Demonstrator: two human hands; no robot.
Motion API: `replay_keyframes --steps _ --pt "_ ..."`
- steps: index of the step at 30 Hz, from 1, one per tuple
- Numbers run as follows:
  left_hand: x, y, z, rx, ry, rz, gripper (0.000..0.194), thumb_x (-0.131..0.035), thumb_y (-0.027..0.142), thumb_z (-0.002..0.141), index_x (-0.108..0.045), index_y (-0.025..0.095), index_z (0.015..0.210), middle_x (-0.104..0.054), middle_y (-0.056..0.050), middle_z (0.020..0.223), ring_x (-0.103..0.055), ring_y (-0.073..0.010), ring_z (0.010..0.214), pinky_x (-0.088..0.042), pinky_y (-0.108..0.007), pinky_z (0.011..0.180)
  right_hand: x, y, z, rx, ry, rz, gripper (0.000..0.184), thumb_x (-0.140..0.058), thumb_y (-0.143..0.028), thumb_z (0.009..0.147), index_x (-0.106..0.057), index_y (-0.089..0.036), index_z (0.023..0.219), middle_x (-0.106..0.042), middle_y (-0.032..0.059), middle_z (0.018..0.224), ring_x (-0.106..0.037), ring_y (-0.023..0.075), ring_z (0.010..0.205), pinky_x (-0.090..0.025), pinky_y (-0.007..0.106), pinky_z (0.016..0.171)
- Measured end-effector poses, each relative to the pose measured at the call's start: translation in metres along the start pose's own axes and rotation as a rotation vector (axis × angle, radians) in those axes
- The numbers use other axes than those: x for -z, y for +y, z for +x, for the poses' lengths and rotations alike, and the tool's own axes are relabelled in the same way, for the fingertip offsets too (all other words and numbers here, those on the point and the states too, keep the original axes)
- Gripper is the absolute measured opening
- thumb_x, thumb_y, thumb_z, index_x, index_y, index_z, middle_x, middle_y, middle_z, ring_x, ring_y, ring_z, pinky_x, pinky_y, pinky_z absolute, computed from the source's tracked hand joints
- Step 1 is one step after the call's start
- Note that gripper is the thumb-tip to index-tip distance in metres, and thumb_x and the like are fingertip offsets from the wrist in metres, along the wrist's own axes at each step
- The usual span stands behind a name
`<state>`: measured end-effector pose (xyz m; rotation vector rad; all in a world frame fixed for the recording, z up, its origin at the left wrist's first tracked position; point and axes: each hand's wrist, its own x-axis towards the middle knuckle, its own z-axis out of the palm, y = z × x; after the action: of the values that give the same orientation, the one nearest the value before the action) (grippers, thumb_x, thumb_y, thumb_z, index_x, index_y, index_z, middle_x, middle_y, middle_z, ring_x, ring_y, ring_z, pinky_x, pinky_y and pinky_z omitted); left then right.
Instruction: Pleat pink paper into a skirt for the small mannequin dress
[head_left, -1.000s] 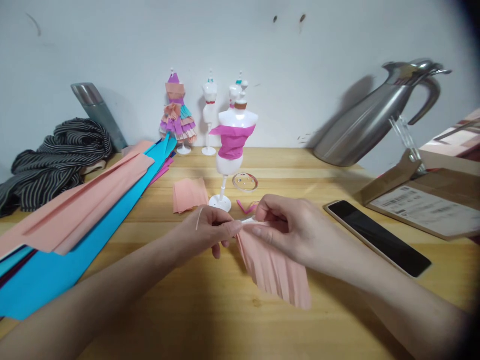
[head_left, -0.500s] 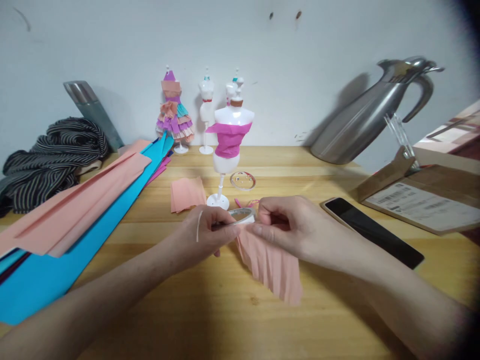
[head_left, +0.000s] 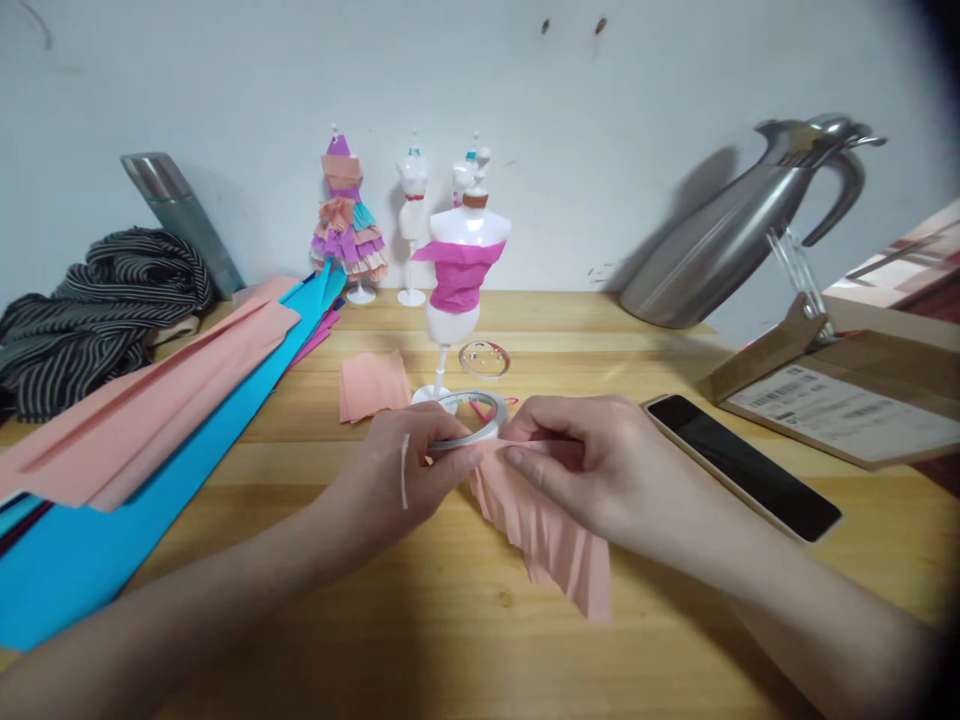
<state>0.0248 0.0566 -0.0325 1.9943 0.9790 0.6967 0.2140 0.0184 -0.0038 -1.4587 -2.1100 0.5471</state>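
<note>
My left hand [head_left: 411,455] is closed around the near side of a roll of double-sided tape [head_left: 491,415], its thumb also at the corner of a pleated peach crepe paper strip [head_left: 544,525]. The paper's upper edge is pinched between the thumb and fingers of my right hand [head_left: 581,450], and its folds hang down over the table. A thin white strip [head_left: 405,472] clings to the back of my left hand. Just beyond the roll stands a small white mannequin [head_left: 469,228] wrapped in a magenta paper top [head_left: 459,275]. A peach paper piece [head_left: 373,386] lies left of its base.
Long peach [head_left: 180,380] and blue paper sheets [head_left: 120,570] lie at left, beside a striped cloth [head_left: 105,310]. A phone [head_left: 742,465], cardboard box [head_left: 862,400] and leaning metal jug [head_left: 712,240] occupy the right. Other mannequins, one in a ruffled paper dress [head_left: 345,225], stand by the wall.
The tape roll has tilted up and shows more of its ring. The pleated paper has swung slightly right, and my right hand has shifted a little along its edge.
</note>
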Motion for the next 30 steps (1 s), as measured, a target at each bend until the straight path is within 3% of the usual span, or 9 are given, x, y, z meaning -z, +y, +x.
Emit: replay_keyframes --steps 8,15,30 --pt "-0.0016 0.0011 -0.0009 -0.072 0.032 0.044 0.021 -0.055 0.025 0.084 -0.06 0.015 0.066 -0.053 0.0 0.066 -0.046 -0.0112 0.063 -0.033 -0.022 0.054 -0.0086 -0.008 -0.0047 0.1 0.025 0.052 0.019 -0.05 -0.019 0.084 -0.058 -0.018 0.066 -0.055 -0.0015 0.056 -0.048 0.0104 0.052 -0.036 0.023 0.053" --pt "-0.0013 0.0026 -0.0015 -0.079 0.055 0.027 0.027 -0.055 0.03 0.086 -0.058 0.015 0.063 -0.051 0.001 0.064 -0.044 -0.0104 0.061 -0.032 -0.023 0.055 -0.002 -0.0069 -0.0032 0.041 0.032 0.009 0.022 -0.052 -0.027 0.085 -0.056 -0.018 0.065 -0.05 -0.0028 0.052 -0.041 0.0093 0.047 -0.032 0.022 0.048" --pt "-0.0013 0.0019 -0.0036 -0.115 0.028 0.004 0.026 -0.058 0.031 0.086 -0.065 0.014 0.069 -0.052 0.0 0.066 -0.045 -0.0109 0.062 -0.032 -0.023 0.055 -0.0069 -0.002 -0.0028 0.042 0.045 -0.004 0.021 -0.055 -0.027 0.084 -0.055 -0.018 0.066 -0.052 -0.0035 0.053 -0.043 0.0086 0.047 -0.032 0.021 0.047"
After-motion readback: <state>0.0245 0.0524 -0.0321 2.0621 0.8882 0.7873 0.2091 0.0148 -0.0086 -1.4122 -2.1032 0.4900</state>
